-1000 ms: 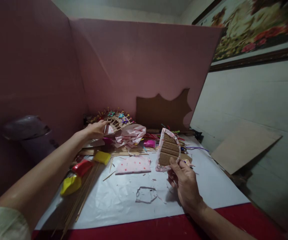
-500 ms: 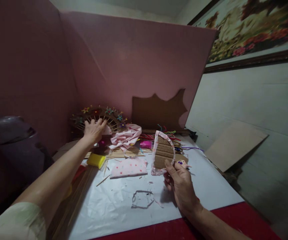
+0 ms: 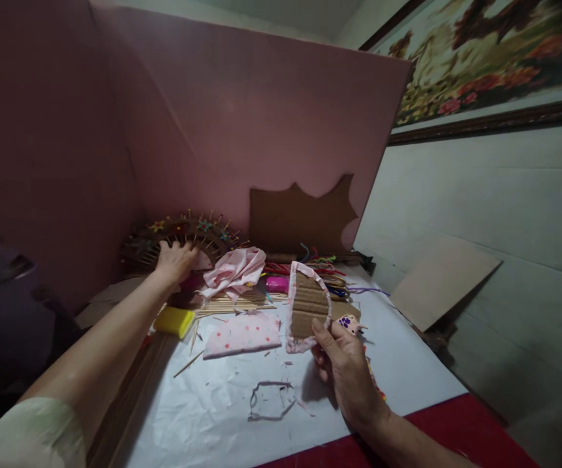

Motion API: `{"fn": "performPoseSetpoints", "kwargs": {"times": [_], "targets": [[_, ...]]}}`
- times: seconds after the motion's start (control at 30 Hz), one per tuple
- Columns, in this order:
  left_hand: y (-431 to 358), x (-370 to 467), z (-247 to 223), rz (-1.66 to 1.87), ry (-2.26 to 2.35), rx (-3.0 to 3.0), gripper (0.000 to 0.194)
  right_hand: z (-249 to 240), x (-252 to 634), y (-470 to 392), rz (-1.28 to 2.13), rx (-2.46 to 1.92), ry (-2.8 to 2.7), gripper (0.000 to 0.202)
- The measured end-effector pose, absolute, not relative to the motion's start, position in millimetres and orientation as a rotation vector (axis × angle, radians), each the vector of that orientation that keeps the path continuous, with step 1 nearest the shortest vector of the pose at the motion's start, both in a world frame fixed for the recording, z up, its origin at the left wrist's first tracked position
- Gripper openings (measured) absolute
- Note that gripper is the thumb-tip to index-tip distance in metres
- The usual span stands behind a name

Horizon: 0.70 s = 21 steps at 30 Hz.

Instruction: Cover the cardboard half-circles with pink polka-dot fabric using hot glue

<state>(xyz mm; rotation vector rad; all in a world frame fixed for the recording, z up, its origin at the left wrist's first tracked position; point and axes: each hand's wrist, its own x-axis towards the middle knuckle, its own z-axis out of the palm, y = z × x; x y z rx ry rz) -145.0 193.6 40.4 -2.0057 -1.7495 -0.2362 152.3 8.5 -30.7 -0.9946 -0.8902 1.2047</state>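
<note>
My right hand (image 3: 347, 367) pinches the lower corner of a half-round cardboard piece (image 3: 309, 305) edged with folded pink fabric. Its bare corrugated side faces me, and it is raised above the table. Farther back, my left hand (image 3: 176, 260) grips a fan-shaped craft (image 3: 198, 229) of cardboard and thin sticks, decorated with coloured flowers. A pink panel (image 3: 201, 261) shows at the craft's base; the hand hides part of the sticks, and my thumb is out of sight. Between my hands, a pink dotted fabric-covered half-round piece (image 3: 242, 335) lies flat on the white table cover (image 3: 203, 403).
Crumpled pink cloth (image 3: 236, 270), a yellow packet (image 3: 174, 321), a magenta packet (image 3: 277, 284) and thin wooden sticks (image 3: 232, 304) lie behind. A cut cardboard sheet (image 3: 300, 218) leans on the pink partition (image 3: 261, 110). Fabric scraps (image 3: 271, 400) lie in front.
The view has turned slightly, so most things sit farther left. The fan-shaped craft has dipped a little toward me with my left hand. My right hand still holds the cardboard piece.
</note>
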Motion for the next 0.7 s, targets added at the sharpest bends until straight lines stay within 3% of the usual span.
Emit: {"fn": "performPoseSetpoints", "kwargs": {"times": [0.13, 0.27, 0.4, 0.57, 0.7], "targets": [[186, -145, 41, -0.191, -1.754, -2.043, 0.055, -31, 153, 8, 1.195, -0.981, -0.924, 0.035], [168, -128, 61, -0.21, -1.719, -2.086, 0.036, -30, 153, 6, 1.18, -0.945, -0.92, 0.034], [135, -97, 70, -0.197, -1.676, -2.235, 0.03, -28, 153, 4, 1.171, -0.895, -0.91, 0.032], [84, -63, 44, -0.164, -1.619, -2.515, 0.027, -23, 155, 2, 1.127, -0.899, -0.919, 0.034], [59, -52, 22, -0.185, -1.563, -2.759, 0.011, -22, 156, 3, 1.108, -0.862, -0.94, 0.034]]}}
